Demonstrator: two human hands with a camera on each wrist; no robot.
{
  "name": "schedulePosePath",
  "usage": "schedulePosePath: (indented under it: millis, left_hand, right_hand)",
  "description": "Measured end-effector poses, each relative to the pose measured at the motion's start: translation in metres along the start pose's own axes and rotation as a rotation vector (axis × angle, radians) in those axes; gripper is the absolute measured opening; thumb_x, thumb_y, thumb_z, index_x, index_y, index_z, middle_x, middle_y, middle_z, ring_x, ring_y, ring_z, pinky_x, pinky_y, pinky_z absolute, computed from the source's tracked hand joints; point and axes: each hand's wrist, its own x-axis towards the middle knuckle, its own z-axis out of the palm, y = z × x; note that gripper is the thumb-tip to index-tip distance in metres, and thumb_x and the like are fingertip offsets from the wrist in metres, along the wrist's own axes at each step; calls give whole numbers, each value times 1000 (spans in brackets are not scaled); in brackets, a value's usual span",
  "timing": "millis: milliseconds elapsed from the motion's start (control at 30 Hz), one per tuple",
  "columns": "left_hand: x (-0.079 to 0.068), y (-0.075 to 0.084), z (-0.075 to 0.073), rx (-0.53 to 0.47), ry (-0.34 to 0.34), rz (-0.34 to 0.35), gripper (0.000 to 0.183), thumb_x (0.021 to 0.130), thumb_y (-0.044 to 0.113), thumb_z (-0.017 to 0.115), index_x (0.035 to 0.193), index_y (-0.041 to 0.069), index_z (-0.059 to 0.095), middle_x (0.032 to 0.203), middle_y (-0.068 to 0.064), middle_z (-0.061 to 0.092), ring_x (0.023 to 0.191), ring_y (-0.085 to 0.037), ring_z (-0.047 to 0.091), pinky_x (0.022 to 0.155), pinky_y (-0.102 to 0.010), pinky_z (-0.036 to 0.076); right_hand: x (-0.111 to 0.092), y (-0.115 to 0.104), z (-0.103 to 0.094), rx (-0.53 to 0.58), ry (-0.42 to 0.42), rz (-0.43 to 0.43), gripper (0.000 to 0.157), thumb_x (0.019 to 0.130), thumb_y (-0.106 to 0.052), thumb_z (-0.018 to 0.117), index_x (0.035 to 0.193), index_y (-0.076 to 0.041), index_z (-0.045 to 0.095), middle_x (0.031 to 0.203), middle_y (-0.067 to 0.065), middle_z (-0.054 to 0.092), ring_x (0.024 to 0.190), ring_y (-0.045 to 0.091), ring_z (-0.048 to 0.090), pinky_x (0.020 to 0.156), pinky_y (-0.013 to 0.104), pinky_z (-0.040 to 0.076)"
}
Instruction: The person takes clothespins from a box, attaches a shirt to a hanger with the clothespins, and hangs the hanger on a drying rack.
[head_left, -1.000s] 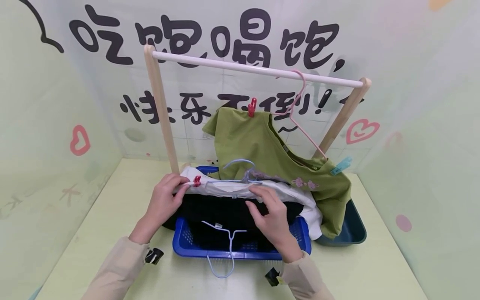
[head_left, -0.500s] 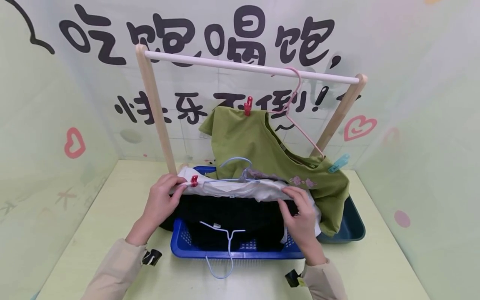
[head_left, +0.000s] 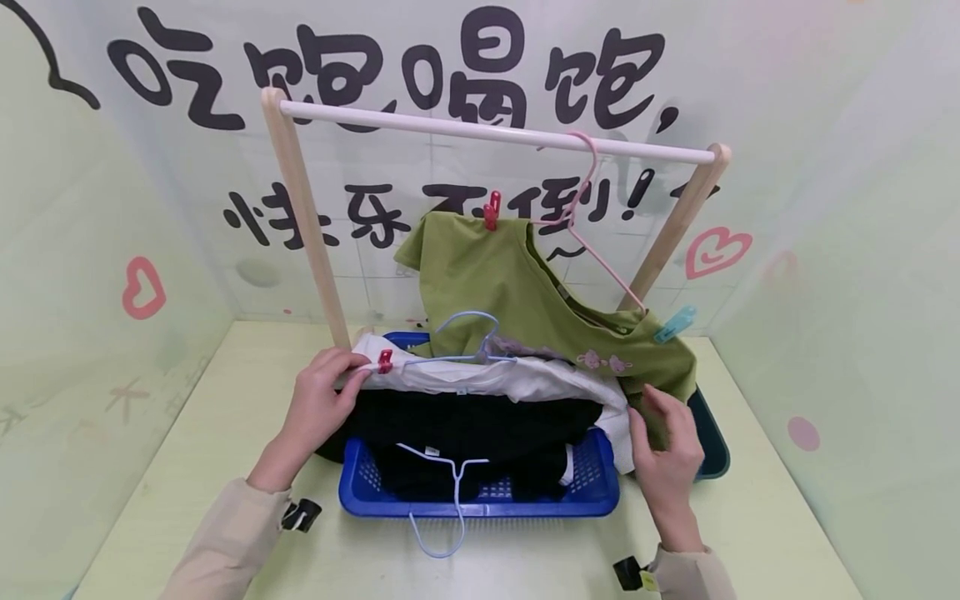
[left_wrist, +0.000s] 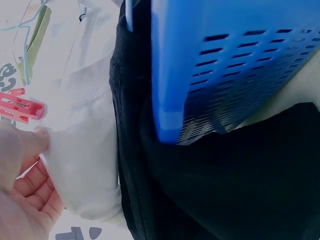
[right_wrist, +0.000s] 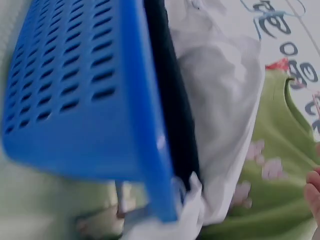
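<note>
My left hand (head_left: 322, 396) pinches the shoulder of a white shirt (left_wrist: 90, 155), just beside a red clothespin (head_left: 385, 361) clipped there. A blue hanger (head_left: 480, 342) is at the shirt's neckline, its hook pointing up. On the right, my right hand (head_left: 670, 446) has thumb and fingers apart, past the white shirt's sleeve and in front of a green shirt (head_left: 480, 275). That green shirt hangs tilted from a pink hanger (head_left: 607, 262), with a red clothespin (head_left: 491, 211) and a turquoise clothespin (head_left: 676, 324) on its shoulders.
Black clothing (head_left: 480, 425) lies over a blue basket (head_left: 480, 508) in front. Another blue hanger (head_left: 457, 492) hooks over the basket's front edge. A rack with a white bar (head_left: 450, 127) stands behind. A dark green basin (head_left: 712, 442) sits under the green shirt.
My right hand has moved right, from the white shirt's middle along its shoulder to in front of the green shirt. My left hand keeps its pinch beside the red clothespin.
</note>
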Motion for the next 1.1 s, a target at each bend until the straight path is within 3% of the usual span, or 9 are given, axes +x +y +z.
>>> schedulePosePath:
  millis: [67,167,300,433,533,700,833,933,1100]
  left_hand:
    - [0,0,0,0,-1,-4,17,70,-12,74,82,-4,66,81,-13,63,77,-24,57,72,-20,43]
    - [-1,1,-1,2,-3,-11,17,70,-12,74,83,-4,66,81,-13,63,77,-23,58,72,-18,43]
    - [-1,1,-3,7,0,-15,17,70,-13,74,83,-5,66,81,-14,63,77,-23,57,73,-18,43]
    - [-1,2,-4,10,-1,-15,17,70,-13,74,83,-5,66,81,-14,63,77,-24,57,73,-17,43]
    - [-1,2,-4,7,-2,-13,17,70,-13,74,83,-5,66,81,-14,63,77,-24,57,74,-16,43]
    - [-1,2,-4,6,-3,-7,17,71,-13,74,83,-5,66,82,-14,64,77,-23,58,73,-16,43]
    - [-1,2,-3,8,-2,-8,17,70,-13,74,83,-5,66,82,-14,64,77,-23,58,74,-14,42]
    - [-1,1,-2,4,-2,0,17,70,-12,74,83,-4,66,82,-14,64,77,-24,58,74,-16,43]
    - [0,1,-1,6,-8,4,16,71,-12,74,83,-4,66,83,-13,64,78,-24,58,74,-17,44]
  right_hand:
    - [-2,0,-7,-6,43,16,29,88,-10,63,96,18,61,88,32,59,89,13,60,80,14,45]
    - [-7,8,-18,-34,90,60,19,81,10,62,97,20,60,87,34,58,93,5,58,80,14,45]
    - [-13,25,-30,-75,107,164,27,72,28,55,98,22,58,87,25,59,91,2,56,78,12,45]
    - [-25,58,-40,-130,80,255,25,76,25,54,101,21,58,90,21,59,88,-4,54,76,8,44]
    - [-34,85,-45,-185,31,305,24,79,20,56,103,17,60,91,26,59,86,-8,51,76,5,41]
    - [-38,107,-48,-306,-147,454,22,83,11,56,104,12,62,92,24,60,78,-7,48,69,4,38]
    - [-32,118,-48,-405,-414,550,17,85,4,56,99,9,63,87,21,62,74,16,57,68,23,44]
    - [-27,126,-47,-428,-599,563,8,87,1,54,81,4,59,74,17,58,66,28,54,62,36,42]
    - [-24,141,-44,-385,-756,553,30,94,1,39,65,-6,42,63,8,46,57,18,42,54,32,37]
